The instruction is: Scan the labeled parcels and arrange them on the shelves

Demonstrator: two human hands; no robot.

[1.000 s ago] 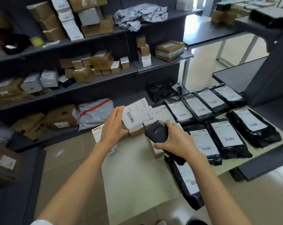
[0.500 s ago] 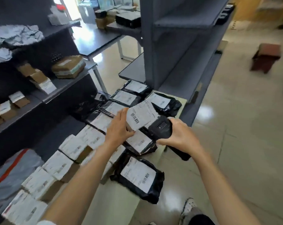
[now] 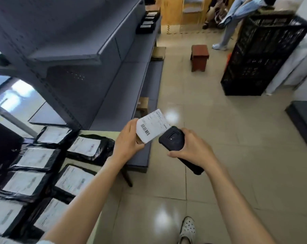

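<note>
Left hand (image 3: 127, 142) was gripping the small parcel (image 3: 151, 126) with its label tilted up toward the scanner (image 3: 173, 140), which the right hand (image 3: 195, 149) was wrapped around, nose just beside the barcode, I'd guess so it could read it. Parcel was held in the air over the aisle, near the grey shelves (image 3: 114, 55). White label with a black barcode; probably a cardboard box underneath, mostly hidden though.

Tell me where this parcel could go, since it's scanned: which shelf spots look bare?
Bare: the grey shelf board beside the small brown box, and the upper board before the black items. Crowded: the table packed with black labeled bags. The left hand holds the parcel.
</note>
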